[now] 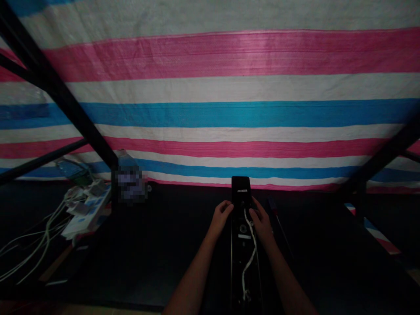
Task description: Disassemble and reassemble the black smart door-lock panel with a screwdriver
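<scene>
A long, narrow black panel (241,251) lies in front of me on the dark table, pointing away from me. Its far end is a smooth black block (240,183) with a small white label. Along the panel runs a white cable (250,258), slightly bent. My left hand (223,213) pinches the left edge near the far block. On the opposite edge my right hand (260,216) grips the panel, its fingers close to the cable's upper end. What looks like a long screwdriver (272,204) rests just right of my right hand.
Dark metal bars (75,118) slant down on the left, and another bar (380,153) on the right. Behind the table (157,258) hangs a striped tarp (229,113). White cables (46,232), boxes (87,218) and a plastic bottle (74,170) crowd the left side.
</scene>
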A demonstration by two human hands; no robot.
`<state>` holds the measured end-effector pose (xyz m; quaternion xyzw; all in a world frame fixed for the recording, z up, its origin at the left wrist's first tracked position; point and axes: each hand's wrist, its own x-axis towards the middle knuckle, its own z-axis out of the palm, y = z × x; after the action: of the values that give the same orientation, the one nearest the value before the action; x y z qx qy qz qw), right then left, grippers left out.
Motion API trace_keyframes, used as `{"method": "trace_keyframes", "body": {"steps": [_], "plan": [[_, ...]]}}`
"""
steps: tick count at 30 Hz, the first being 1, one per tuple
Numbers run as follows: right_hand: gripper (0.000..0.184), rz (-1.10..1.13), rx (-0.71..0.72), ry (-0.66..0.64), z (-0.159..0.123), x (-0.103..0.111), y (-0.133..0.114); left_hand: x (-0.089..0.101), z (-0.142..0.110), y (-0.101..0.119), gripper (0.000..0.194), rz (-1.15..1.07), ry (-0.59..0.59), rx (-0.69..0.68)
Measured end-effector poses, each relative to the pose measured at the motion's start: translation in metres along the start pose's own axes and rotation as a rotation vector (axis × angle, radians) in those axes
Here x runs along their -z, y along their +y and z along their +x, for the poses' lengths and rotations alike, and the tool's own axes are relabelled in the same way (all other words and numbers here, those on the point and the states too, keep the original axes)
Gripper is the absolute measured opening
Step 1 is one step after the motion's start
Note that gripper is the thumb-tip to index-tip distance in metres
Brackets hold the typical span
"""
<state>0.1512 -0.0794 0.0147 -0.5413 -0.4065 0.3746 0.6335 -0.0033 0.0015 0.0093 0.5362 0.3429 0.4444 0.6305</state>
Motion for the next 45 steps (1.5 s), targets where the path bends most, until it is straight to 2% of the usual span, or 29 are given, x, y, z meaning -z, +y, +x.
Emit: {"method": "trace_keyframes", "body": {"steps": [45], "plan": [[0.064,0.005,0.026,0.001,-0.0001,0.0002,0.0021,0.001,0.0007,-0.0026,0.038,-0.028,-0.016,-0.005]]}}
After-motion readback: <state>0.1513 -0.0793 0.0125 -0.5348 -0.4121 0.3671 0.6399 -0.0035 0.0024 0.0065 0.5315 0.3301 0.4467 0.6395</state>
